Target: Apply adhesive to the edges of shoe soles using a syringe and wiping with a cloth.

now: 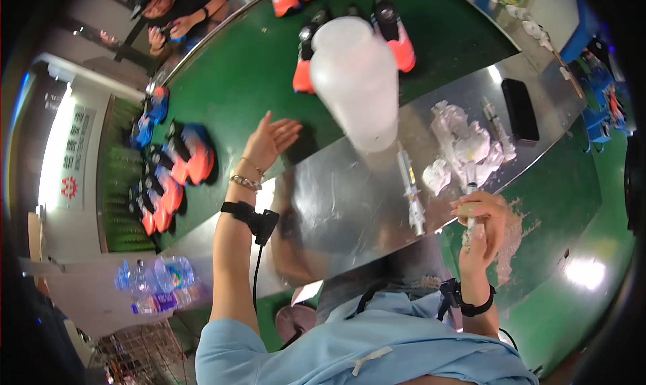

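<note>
My left hand point(270, 141) is held over the table with its palm turned up and fingers stretched out, and it holds nothing. To its right a large, rounded, translucent white object point(353, 75) extends from the green mat onto the bare metal; I cannot tell its kind. My right hand point(483, 220) is closed around a clear syringe point(472, 178) at the table's near edge. The syringe's upper end points toward crumpled white tissues point(464, 139). Another syringe point(408, 186) lies on the metal left of the tissues, and a further syringe point(496, 126) rests at their right.
A black phone point(520, 110) lies at the right. Several orange, black and blue shoes point(185, 157) stand on the green mat point(235, 82) at the left, with more behind the white object. Plastic bottles point(165, 281) are at the lower left. A person point(176, 18) sits at the far left.
</note>
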`<state>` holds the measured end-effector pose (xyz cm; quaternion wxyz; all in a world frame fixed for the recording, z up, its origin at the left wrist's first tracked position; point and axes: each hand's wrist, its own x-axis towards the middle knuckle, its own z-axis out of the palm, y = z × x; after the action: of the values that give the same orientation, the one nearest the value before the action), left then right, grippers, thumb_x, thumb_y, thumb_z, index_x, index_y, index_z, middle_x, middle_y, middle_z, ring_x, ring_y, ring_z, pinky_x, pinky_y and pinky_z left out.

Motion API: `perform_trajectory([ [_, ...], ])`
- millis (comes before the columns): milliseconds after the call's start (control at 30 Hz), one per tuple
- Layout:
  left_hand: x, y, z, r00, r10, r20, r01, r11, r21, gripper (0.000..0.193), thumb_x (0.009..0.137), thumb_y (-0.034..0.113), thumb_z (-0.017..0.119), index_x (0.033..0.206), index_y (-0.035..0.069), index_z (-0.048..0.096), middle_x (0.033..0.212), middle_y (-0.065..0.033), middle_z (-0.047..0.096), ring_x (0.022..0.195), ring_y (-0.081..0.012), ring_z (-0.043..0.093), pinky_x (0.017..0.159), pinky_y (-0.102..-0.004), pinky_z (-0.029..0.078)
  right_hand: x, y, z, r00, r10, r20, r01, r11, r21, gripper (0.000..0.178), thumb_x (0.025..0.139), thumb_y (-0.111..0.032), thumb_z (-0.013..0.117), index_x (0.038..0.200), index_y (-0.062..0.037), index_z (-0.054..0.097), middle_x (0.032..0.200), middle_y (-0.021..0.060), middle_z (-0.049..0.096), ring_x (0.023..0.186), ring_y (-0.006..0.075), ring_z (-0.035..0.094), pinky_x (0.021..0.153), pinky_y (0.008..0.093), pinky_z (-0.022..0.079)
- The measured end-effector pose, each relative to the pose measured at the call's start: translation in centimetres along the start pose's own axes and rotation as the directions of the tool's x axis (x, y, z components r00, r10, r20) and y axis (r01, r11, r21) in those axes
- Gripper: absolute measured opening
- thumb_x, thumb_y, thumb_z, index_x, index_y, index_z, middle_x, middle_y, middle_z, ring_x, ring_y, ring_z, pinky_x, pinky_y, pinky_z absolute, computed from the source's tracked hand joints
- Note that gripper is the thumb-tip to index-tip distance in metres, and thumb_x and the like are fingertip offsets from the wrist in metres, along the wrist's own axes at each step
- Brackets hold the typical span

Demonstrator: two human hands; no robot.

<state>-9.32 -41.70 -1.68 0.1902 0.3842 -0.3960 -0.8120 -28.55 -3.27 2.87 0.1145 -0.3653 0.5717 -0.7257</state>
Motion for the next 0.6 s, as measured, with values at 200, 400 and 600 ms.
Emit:
perform_trajectory([
  [200, 6.7, -0.9, 4.3, 0.956, 0.259, 0.137, -0.275, 0.955, 0.113, 0.061, 0.089, 0.041, 0.051, 0.118, -0.012, 0.040, 0.115, -0.0201, 0.052, 0.100, -0.0263, 0.056, 0.092, -0.0356, 0.046, 0.3, 1.0, -1.4, 0.994, 0.038, -0.100, -0.060, 0.973, -0.222, 0.015, 0.084, -0.012, 0.047, 0.086, 0.0009, 0.055, 0.087, 0.0147, 0.060, 0.077, 0.0201, 0.057, 0.069, 0.0292, 0.046],
  [400, 4.2, -0.4, 4.0, 0.976, 0.162, -0.147, -0.143, 0.981, 0.134, 0.055, 0.089, 0.036, 0.053, 0.119, -0.009, 0.042, 0.116, -0.0168, 0.052, 0.102, -0.0260, 0.056, 0.093, -0.0350, 0.046, -0.2, -0.8, -1.3, 0.999, 0.004, 0.051, 0.012, 0.948, -0.317, 0.012, 0.078, -0.001, 0.049, 0.086, 0.0019, 0.057, 0.084, 0.0147, 0.061, 0.073, 0.0214, 0.059, 0.064, 0.0278, 0.047],
  [600, -7.6, -2.5, 3.3, 0.991, 0.099, -0.094, -0.103, 0.994, -0.037, 0.046, 0.092, 0.029, 0.048, 0.129, 0.004, 0.039, 0.127, -0.0104, 0.048, 0.114, -0.0269, 0.049, 0.100, -0.0326, 0.041, 0.3, -0.5, -2.3, 0.996, -0.082, -0.031, 0.072, 0.965, -0.253, 0.013, 0.079, -0.001, 0.048, 0.086, 0.0020, 0.057, 0.084, 0.0132, 0.059, 0.069, 0.0198, 0.058, 0.063, 0.0280, 0.046],
])
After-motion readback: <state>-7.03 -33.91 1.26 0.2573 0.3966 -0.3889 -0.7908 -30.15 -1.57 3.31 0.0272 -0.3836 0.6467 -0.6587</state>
